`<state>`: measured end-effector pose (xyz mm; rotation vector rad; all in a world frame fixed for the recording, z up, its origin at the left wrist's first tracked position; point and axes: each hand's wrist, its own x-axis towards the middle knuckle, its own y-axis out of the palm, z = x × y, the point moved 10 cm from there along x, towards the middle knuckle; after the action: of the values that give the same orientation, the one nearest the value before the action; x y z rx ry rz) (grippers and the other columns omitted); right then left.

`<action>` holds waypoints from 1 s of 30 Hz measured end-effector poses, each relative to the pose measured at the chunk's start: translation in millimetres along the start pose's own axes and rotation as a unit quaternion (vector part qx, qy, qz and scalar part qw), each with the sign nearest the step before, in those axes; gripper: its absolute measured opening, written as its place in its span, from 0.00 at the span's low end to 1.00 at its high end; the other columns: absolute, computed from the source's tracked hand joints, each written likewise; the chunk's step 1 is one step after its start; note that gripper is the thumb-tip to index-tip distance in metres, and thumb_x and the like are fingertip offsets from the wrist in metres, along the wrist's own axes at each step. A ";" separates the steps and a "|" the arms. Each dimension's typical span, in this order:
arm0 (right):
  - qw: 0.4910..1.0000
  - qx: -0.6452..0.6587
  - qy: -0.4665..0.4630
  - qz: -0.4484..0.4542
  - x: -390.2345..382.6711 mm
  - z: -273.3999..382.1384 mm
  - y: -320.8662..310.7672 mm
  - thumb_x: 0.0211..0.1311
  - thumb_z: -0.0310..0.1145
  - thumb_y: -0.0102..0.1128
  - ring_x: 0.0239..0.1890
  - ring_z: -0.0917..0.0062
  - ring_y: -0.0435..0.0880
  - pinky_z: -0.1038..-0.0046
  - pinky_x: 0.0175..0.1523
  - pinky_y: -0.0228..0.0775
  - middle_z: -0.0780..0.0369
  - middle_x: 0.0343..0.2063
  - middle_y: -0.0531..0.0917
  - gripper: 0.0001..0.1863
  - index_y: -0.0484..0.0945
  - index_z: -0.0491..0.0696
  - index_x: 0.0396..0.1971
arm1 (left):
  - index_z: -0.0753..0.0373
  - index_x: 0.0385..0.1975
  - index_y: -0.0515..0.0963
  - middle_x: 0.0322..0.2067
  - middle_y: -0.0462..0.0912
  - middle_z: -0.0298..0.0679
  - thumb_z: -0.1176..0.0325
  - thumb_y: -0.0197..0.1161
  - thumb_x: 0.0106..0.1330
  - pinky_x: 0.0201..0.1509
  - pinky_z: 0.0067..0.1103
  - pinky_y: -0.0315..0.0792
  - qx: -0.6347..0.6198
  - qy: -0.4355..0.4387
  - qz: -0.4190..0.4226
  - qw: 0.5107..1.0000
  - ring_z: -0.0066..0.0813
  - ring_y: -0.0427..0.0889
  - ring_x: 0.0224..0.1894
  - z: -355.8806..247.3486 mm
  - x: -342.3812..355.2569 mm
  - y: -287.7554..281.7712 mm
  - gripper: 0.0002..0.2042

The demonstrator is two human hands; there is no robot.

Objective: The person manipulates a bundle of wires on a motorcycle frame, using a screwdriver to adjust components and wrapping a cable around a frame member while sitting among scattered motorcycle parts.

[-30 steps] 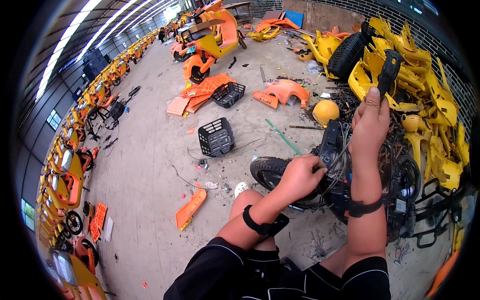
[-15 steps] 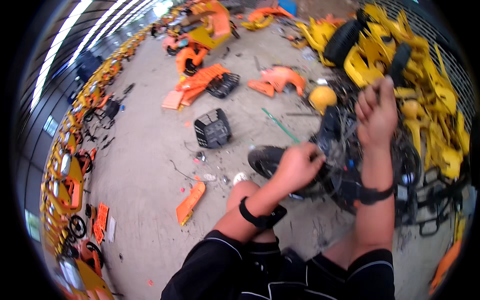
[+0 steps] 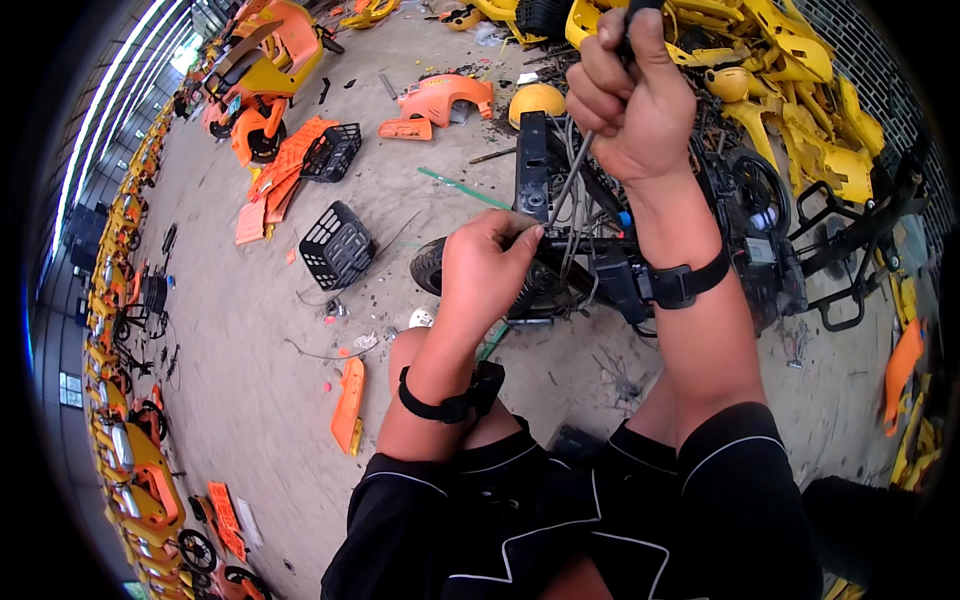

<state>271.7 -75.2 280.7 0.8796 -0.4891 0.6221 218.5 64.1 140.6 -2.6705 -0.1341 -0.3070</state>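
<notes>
A stripped black scooter frame [image 3: 532, 165] stands in front of me, its front tyre [image 3: 428, 265] out to the left and loose cables [image 3: 575, 185] hanging along it. My right hand [image 3: 640, 105] is raised above the frame, fingers curled round a black grip-like piece [image 3: 641, 8] cut off by the picture's top edge. A cable runs down from that fist toward the frame. Beside the upright black part, my left hand [image 3: 490, 255] is closed, thumb and forefinger pinched together. What it holds, if anything, is too small to make out.
Yellow body panels [image 3: 770, 50] lie piled at the far right. Black crates [image 3: 338, 245], orange panels [image 3: 285, 175] and an orange fender [image 3: 445, 100] lie on the concrete floor. A row of yellow scooters [image 3: 140, 460] lines the left wall. A black rack [image 3: 840, 260] sticks out rightward.
The view has swung right, so the scene sits further left. Relative to the scooter frame, my right hand appears higher, still gripping the black piece. My left hand stays pinched near the front upright.
</notes>
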 end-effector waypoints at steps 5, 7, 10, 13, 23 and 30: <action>0.992 -0.068 -0.078 -0.075 -15.6 12.9 -12.1 0.71 0.54 0.42 0.13 0.88 0.50 0.82 0.18 0.42 0.73 0.14 0.54 0.20 0.69 0.51 0.35 | 0.68 0.30 0.81 0.26 0.81 0.42 0.72 0.67 0.58 0.33 0.22 0.72 0.025 0.017 -0.001 1.000 0.28 0.79 0.26 2.0 -0.2 -2.7 0.06; 0.984 -0.063 -0.115 -0.119 -34.1 27.0 -20.8 0.71 0.54 0.41 0.14 0.87 0.51 0.82 0.18 0.43 0.72 0.15 0.56 0.20 0.70 0.51 0.35 | 0.68 0.32 0.80 0.25 0.81 0.35 0.74 0.66 0.60 0.33 0.16 0.71 0.055 0.030 0.006 0.998 0.16 0.76 0.27 -2.8 -2.0 -1.8 0.05; 0.977 -0.078 -0.162 -0.117 -53.3 45.4 -28.0 0.72 0.53 0.40 0.14 0.86 0.51 0.81 0.18 0.44 0.71 0.15 0.56 0.20 0.70 0.50 0.35 | 0.68 0.32 0.80 0.25 0.81 0.34 0.75 0.66 0.60 0.32 0.16 0.70 0.048 0.038 0.009 0.998 0.15 0.75 0.27 -2.0 0.8 2.4 0.05; 0.974 -0.085 -0.193 -0.086 -59.2 50.0 -24.0 0.71 0.54 0.39 0.14 0.85 0.50 0.82 0.20 0.44 0.70 0.15 0.57 0.21 0.70 0.51 0.35 | 0.68 0.31 0.79 0.25 0.80 0.33 0.76 0.65 0.60 0.32 0.15 0.70 0.015 0.028 0.019 0.999 0.15 0.75 0.27 0.9 0.6 5.1 0.04; 0.984 -0.090 -0.156 0.002 -47.9 36.3 -11.9 0.70 0.59 0.36 0.15 0.85 0.52 0.81 0.21 0.46 0.71 0.16 0.58 0.24 0.71 0.53 0.39 | 0.68 0.30 0.81 0.26 0.79 0.36 0.77 0.66 0.57 0.31 0.17 0.71 0.059 0.052 -0.007 0.997 0.19 0.76 0.26 -15.7 1.6 0.7 0.03; 0.980 -0.118 -0.149 0.052 -49.7 36.9 0.8 0.69 0.60 0.37 0.16 0.85 0.53 0.81 0.23 0.47 0.71 0.17 0.59 0.25 0.71 0.54 0.42 | 0.67 0.29 0.81 0.25 0.79 0.38 0.77 0.67 0.55 0.29 0.18 0.70 0.095 0.083 -0.017 0.992 0.23 0.77 0.25 -24.3 1.2 1.9 0.04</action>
<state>230.2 -119.8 270.3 0.7268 -0.8667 0.5168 215.3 51.7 161.4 -2.4445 -0.1499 -0.5006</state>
